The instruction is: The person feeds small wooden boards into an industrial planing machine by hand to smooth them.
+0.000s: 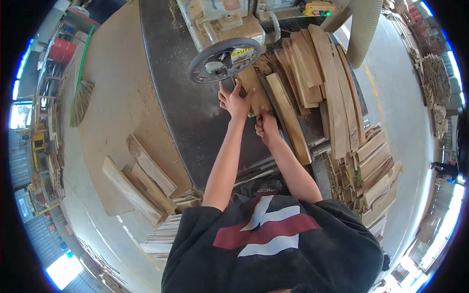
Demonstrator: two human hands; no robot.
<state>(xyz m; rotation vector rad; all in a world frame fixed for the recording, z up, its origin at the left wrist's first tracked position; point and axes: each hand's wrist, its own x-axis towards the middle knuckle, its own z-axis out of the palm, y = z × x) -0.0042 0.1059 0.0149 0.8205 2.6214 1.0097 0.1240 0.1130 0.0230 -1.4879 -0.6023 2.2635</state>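
Note:
A short wooden board [254, 84] lies on the dark machine table [190, 117], its far end running under the machine beside the black handwheel [224, 60]. My left hand [236, 101] rests at the board's left edge, fingers spread, the thumb across its top. At the near end, my right hand [266, 126] has its fingers closed on the board's right corner. Just right of it a longer wooden strip [289, 117] lies lengthwise on the table. The handwheel partly hides where the board meets the machine.
Stacked planks [337, 93] lie along the table's right side. More offcuts [373, 171] are piled beyond the near right corner. Several boards [139, 178] lie on a brown panel at left. A thick hose [365, 31] comes down at the back right. A broom [81, 100] stands at far left.

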